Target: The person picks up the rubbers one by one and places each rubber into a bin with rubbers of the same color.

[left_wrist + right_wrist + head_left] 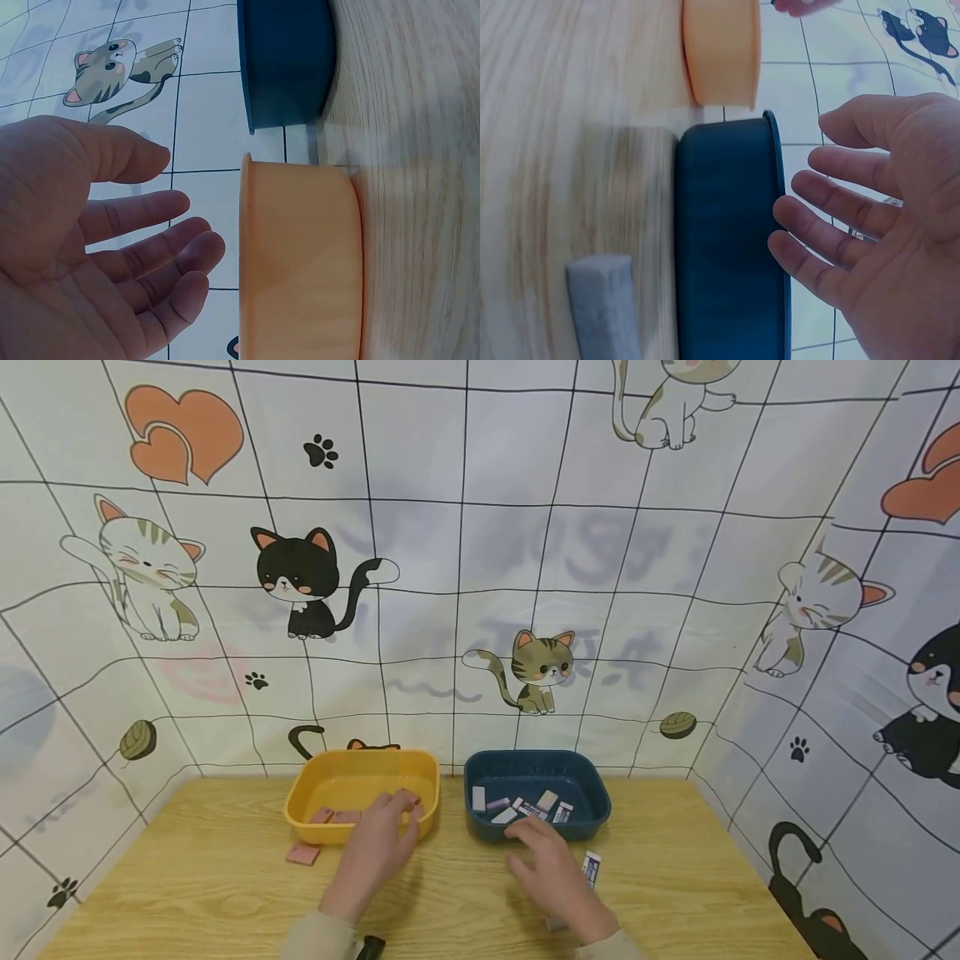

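My left hand [378,843] hovers at the front rim of a yellow bin [348,772], fingers loosely bent and nothing held, as the left wrist view shows. Pink rectangular erasers [347,817] lie in that bin, some partly covered by the hand. Over the front edge of a dark blue bin [532,767] is my right hand [551,872], its fingers spread and relaxed around nothing. Several white erasers [547,800], some in printed sleeves, lie scattered inside the blue bin.
One pink eraser [302,854] lies on the wooden table in front of the yellow bin. A sleeved eraser [591,867] rests right of my right hand, and a pale block [556,923] is partly hidden beneath it. Cat-patterned cloth [420,610] hangs behind the bins.
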The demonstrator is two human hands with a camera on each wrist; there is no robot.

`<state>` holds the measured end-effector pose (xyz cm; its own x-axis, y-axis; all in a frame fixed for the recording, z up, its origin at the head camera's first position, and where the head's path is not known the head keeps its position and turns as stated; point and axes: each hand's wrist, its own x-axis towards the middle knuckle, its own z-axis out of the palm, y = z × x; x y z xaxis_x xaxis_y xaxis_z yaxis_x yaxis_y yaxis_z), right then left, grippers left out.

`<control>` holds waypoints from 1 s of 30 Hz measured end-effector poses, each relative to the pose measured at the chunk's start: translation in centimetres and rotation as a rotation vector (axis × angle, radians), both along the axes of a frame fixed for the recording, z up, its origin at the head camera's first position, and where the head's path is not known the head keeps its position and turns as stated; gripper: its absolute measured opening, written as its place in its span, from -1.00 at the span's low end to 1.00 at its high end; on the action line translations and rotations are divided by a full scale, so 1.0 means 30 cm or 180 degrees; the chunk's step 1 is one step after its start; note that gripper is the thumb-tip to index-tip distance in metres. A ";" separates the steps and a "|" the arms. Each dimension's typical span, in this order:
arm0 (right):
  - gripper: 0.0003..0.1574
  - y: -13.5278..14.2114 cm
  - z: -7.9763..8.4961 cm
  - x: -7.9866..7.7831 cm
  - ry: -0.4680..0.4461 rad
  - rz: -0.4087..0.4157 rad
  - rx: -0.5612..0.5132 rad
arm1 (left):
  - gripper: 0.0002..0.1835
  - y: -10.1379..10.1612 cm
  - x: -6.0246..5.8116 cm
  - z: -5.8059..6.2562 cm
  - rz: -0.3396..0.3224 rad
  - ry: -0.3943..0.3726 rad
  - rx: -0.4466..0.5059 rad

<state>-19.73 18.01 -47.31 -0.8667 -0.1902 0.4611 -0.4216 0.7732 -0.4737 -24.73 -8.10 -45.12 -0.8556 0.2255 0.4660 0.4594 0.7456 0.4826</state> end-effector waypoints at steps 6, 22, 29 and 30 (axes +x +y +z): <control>-0.74 0.030 0.008 -0.005 -0.0221 -0.0142 -0.0131 | -0.83 0.017 0.025 -0.008 -0.0054 -0.0036 -0.0005; -0.79 0.118 0.060 0.006 -0.0654 -0.0492 0.0067 | -0.78 0.099 0.062 -0.027 -0.0424 0.0013 -0.0273; -0.73 0.135 0.079 0.016 -0.1300 -0.0525 0.0280 | -0.77 0.131 0.088 -0.030 -0.0621 0.0107 -0.0450; -0.71 0.136 0.080 0.017 -0.1411 -0.0527 0.0326 | -0.77 0.134 0.091 -0.031 -0.0643 0.0079 -0.0465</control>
<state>-19.23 22.10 -44.92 -0.9980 -0.0582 0.0266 -0.0637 0.8649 -0.4980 -21.99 -4.07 -46.04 -0.7749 0.4573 0.4363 0.6167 0.6984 0.3632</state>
